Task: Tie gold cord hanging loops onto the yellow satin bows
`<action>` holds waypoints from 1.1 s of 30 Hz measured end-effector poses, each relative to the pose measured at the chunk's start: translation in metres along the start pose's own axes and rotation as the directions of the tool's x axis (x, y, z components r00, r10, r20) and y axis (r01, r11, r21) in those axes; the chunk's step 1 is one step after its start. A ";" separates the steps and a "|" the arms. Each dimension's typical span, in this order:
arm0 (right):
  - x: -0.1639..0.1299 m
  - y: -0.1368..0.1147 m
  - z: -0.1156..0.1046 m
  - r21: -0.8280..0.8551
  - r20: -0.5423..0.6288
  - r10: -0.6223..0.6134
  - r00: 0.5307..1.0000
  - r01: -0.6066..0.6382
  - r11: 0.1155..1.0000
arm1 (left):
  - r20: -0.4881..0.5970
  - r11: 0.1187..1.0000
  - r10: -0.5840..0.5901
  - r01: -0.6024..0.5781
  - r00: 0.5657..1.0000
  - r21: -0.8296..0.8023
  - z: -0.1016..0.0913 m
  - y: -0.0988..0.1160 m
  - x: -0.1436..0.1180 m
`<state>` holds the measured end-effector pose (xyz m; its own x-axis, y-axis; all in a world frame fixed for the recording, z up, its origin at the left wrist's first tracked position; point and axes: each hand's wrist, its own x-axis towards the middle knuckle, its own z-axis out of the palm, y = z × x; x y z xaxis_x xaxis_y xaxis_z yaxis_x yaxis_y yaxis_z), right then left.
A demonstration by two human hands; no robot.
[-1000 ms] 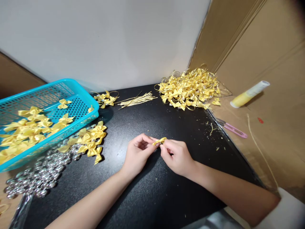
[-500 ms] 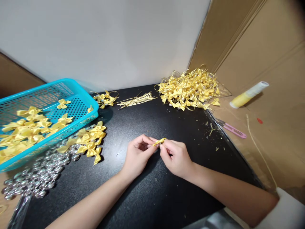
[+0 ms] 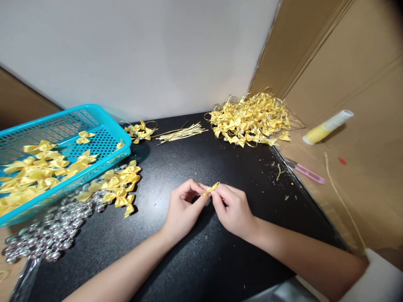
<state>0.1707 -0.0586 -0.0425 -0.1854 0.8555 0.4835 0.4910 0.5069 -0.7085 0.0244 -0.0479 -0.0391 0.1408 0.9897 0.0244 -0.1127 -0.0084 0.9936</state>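
My left hand [image 3: 184, 206] and my right hand [image 3: 233, 209] meet fingertip to fingertip over the black table [image 3: 201, 251]. Between them they pinch one small yellow ribbon bow [image 3: 211, 188], which is tilted and partly hidden by the fingers. To the left lies a loose heap of yellow bows [image 3: 119, 184] beside a spread of silver beads [image 3: 52, 230]. A bundle of thin gold wires [image 3: 181, 132] rests farther back.
A turquoise plastic basket [image 3: 103, 121] with several bows overhangs the table's left side. A big pile of bows with gold loops [image 3: 250, 117] sits at the back right. On the cardboard to the right lie pink snips [image 3: 307, 171] and a yellow tube [image 3: 327, 126].
Both hands have sunk slightly toward the table. The bow between the fingers has turned and looks narrower, more on edge.
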 end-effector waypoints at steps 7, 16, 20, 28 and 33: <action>0.005 0.002 -0.012 0.018 -0.008 0.048 0.999 -0.047 0.999 | -0.037 0.967 0.172 -0.161 0.984 0.199 -0.001 0.003 0.000; 0.018 0.006 -0.026 0.049 0.011 0.085 0.996 -0.086 0.995 | 0.157 0.758 0.424 -0.445 0.892 0.478 -0.008 0.003 0.002; 0.018 0.005 -0.021 0.117 0.050 0.141 0.989 -0.146 0.982 | 0.194 0.695 0.463 -0.490 0.865 0.526 -0.009 0.004 0.004; 0.016 0.015 -0.016 0.318 0.050 0.298 0.953 -0.299 0.900 | 0.292 0.665 0.434 -0.521 0.852 0.535 -0.008 0.007 0.005; 0.017 0.021 -0.019 0.389 0.127 0.328 0.936 -0.351 0.852 | 0.225 0.701 0.408 -0.461 0.885 0.545 -0.008 0.006 0.006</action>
<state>0.1942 -0.0347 -0.0395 -0.1208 0.9805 0.1551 0.1522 0.1726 -0.9732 0.0162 -0.0409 -0.0337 0.2997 0.8404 0.4516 0.3918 -0.5400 0.7449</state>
